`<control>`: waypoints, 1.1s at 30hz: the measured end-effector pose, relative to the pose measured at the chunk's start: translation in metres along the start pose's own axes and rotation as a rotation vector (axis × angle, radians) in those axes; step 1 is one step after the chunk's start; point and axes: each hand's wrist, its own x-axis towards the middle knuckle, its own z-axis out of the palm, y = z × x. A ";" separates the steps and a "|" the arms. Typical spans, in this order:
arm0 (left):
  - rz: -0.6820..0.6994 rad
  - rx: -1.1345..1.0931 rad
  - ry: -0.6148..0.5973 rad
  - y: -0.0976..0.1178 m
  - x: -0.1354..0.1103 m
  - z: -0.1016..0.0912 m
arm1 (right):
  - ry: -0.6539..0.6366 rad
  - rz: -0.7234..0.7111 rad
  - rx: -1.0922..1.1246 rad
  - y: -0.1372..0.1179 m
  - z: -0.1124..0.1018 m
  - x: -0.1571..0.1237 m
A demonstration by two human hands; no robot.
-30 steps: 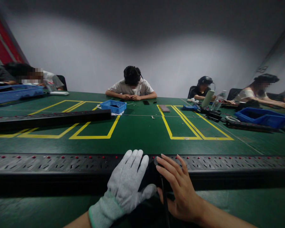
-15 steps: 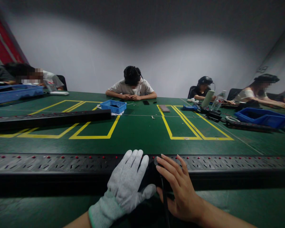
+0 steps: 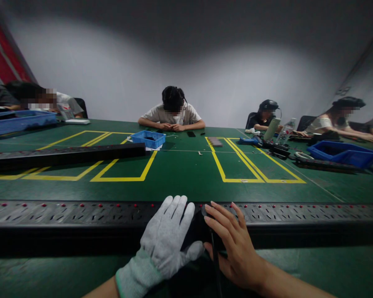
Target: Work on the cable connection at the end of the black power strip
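Here, holds gloved left hand (image 3: 164, 242) over long black strip (image 3: 81, 213) with fingers slightly apart, and bare right hand (image 3: 239, 248) beside black cable (image 3: 215, 265) with fingers spread.

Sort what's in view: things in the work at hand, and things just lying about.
Likely in the work:
long black strip at the gloved left hand and bare right hand
black cable beside the right hand

Seemingly just lying about:
other black strip
light-blue basket
clear bottle
dark-blue tray
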 end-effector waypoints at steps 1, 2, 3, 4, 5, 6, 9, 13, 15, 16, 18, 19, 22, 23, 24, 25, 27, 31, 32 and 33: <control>0.004 0.003 -0.001 0.000 0.000 0.000 | -0.002 -0.001 0.000 0.000 0.000 0.000; 0.008 0.006 -0.003 0.000 0.000 0.000 | -0.005 -0.002 0.001 0.000 -0.001 0.000; 0.011 0.008 -0.005 0.000 -0.001 0.000 | -0.007 -0.002 0.001 0.000 -0.001 0.000; 0.014 0.009 -0.006 -0.001 -0.001 -0.001 | -0.008 -0.001 0.000 0.000 -0.001 0.000; 0.018 0.008 -0.006 -0.001 -0.001 -0.001 | -0.009 0.000 -0.002 0.000 -0.001 0.000; 0.023 0.008 -0.005 -0.001 -0.001 -0.001 | -0.010 0.000 -0.003 0.000 -0.001 0.000; 0.019 0.002 0.006 -0.001 -0.002 -0.002 | -0.013 -0.005 -0.003 0.000 -0.001 0.000; -0.001 -0.014 0.016 0.000 -0.001 -0.001 | -0.017 -0.006 -0.006 -0.001 -0.001 0.000; -0.004 -0.015 0.016 0.001 0.000 -0.001 | -0.010 -0.005 -0.010 -0.001 -0.002 0.000; -0.001 -0.011 0.017 0.001 0.000 -0.002 | -0.007 -0.003 -0.011 0.000 -0.002 0.000; 0.017 0.003 0.014 0.000 0.000 -0.002 | -0.007 0.001 -0.010 0.000 -0.001 0.000; 0.025 0.011 0.007 0.000 -0.001 -0.002 | -0.008 0.003 -0.008 0.000 -0.001 0.000; 0.041 0.032 -0.020 -0.001 -0.001 -0.002 | -0.006 0.010 -0.004 -0.001 -0.001 0.001; 0.043 0.036 -0.028 -0.002 -0.001 -0.002 | -0.003 0.014 -0.005 -0.001 -0.001 0.001; 0.045 0.039 -0.032 -0.002 -0.001 -0.001 | -0.002 0.016 -0.005 -0.001 -0.001 0.001; 0.047 0.040 -0.031 -0.002 -0.001 -0.001 | -0.001 0.017 -0.005 -0.001 0.000 0.001; 0.043 0.042 -0.031 -0.002 -0.001 0.000 | -0.001 0.014 -0.003 -0.001 0.000 0.002; 0.029 0.033 -0.024 -0.001 -0.002 0.001 | -0.006 0.008 0.006 0.000 0.002 0.000; 0.025 0.029 -0.029 -0.001 -0.002 0.001 | -0.003 0.009 0.007 0.000 0.002 0.000; 0.019 0.026 -0.037 -0.001 -0.003 0.001 | 0.001 0.010 0.008 0.000 0.003 -0.001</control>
